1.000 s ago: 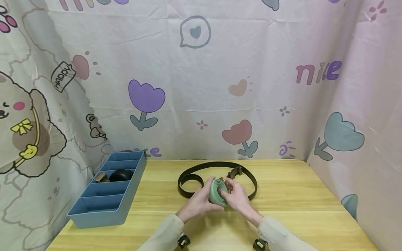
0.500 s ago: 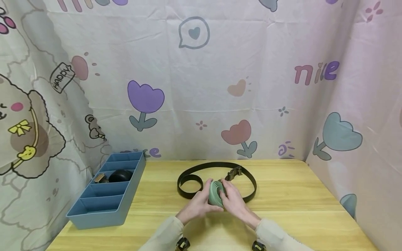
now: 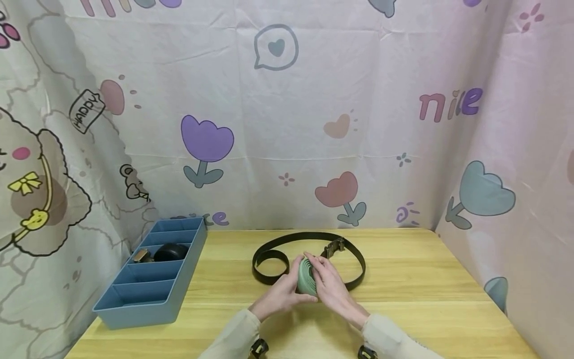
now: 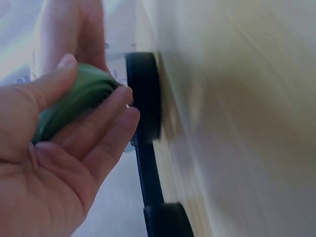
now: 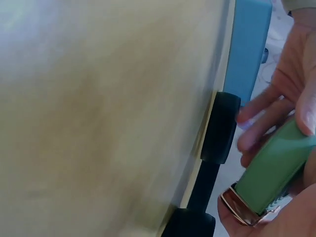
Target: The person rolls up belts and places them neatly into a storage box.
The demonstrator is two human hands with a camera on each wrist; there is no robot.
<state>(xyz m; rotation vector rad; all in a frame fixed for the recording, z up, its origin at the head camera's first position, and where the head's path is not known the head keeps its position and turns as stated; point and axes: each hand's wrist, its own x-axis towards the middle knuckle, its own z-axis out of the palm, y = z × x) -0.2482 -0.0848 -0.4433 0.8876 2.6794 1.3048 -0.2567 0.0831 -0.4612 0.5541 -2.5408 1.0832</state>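
A pale green belt (image 3: 306, 279) is wound into a tight roll above the table. My left hand (image 3: 280, 294) grips the roll from the left, thumb and fingers round it. From the other side, my right hand (image 3: 332, 286) holds the roll, its fingers lying over the right face and top. In the right wrist view, the belt's gold buckle (image 5: 242, 207) shows at the end of the green strap, with the right hand's fingers behind it. Just behind the hands a black belt (image 3: 314, 235) stands on edge in a wide loop, one end curled, with a dark metal buckle (image 3: 335, 246).
At the left stands a blue divided tray (image 3: 179, 284). One of its compartments holds a rolled black belt (image 3: 170, 252) with a gold buckle (image 3: 142, 256). A printed curtain (image 3: 278, 124) hangs behind the wooden table (image 3: 403, 279) and along both sides.
The right hand's fingers have shifted up and left over the green roll, covering the gold buckle that showed in the head view earlier. The left hand keeps its grip; the black belt stays put.
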